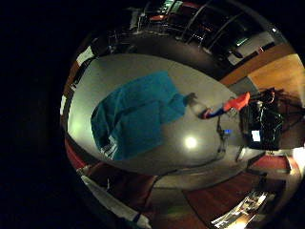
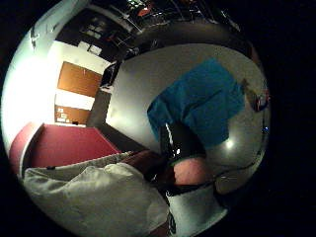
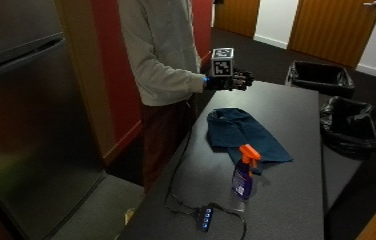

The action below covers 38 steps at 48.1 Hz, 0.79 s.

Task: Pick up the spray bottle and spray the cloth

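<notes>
A teal cloth [image 3: 244, 132] lies rumpled on the grey table [image 3: 288, 200], around its middle. Nearer the camera, just past the cloth's edge, a spray bottle [image 3: 244, 175] with an orange trigger head stands upright. The gloved right hand [image 3: 231, 81] hovers in the air over the table's far end, above and beyond the cloth and well away from the bottle; its fingers are relaxed and hold nothing. Both palm views look down on the cloth [image 1: 136, 114] [image 2: 202, 101] with the bottle [image 1: 217, 110] [image 2: 256, 98] beside it.
A cable with a small blue-lit box [image 3: 204, 217] lies on the table's near end. Two black bag-lined bins [image 3: 321, 75] [image 3: 351, 127] stand along the table's right side. A steel fridge [image 3: 28, 115] fills the left.
</notes>
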Motion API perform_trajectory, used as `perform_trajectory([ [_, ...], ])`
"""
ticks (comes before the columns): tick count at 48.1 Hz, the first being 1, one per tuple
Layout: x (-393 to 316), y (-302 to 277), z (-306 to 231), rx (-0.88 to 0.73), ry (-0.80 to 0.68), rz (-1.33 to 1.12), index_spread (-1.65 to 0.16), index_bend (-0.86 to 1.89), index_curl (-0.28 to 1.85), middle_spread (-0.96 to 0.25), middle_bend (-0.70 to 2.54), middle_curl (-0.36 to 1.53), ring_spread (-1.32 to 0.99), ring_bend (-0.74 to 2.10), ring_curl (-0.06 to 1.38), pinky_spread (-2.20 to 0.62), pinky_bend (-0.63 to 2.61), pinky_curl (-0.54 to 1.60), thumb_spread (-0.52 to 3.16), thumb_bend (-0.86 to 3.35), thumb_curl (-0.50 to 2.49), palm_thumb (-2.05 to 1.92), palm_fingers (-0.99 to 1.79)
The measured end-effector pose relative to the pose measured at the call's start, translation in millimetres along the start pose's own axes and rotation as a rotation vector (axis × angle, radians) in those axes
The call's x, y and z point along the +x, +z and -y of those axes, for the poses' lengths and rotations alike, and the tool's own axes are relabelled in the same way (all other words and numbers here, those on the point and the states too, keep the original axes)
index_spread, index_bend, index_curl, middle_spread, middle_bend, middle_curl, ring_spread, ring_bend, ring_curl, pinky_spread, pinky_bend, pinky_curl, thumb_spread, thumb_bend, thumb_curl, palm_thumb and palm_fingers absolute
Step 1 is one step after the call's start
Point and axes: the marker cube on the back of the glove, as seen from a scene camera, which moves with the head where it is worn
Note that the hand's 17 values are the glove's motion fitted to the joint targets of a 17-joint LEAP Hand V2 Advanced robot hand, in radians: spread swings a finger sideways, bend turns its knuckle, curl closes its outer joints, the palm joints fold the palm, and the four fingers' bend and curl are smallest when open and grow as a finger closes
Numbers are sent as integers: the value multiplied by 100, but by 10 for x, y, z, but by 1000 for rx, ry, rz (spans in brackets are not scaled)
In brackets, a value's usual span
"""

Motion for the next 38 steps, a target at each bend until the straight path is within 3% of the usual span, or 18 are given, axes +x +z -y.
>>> perform_trajectory([
  [13,174,40,-92,20,46,-15,-39,15,14,-4,19,14,2,26,12,17,44,21,84,22,22,57,16],
  [38,633,47,-189,332,350,55,-39,13,21,-3,23,26,2,31,20,19,42,28,100,4,34,67,16],
])
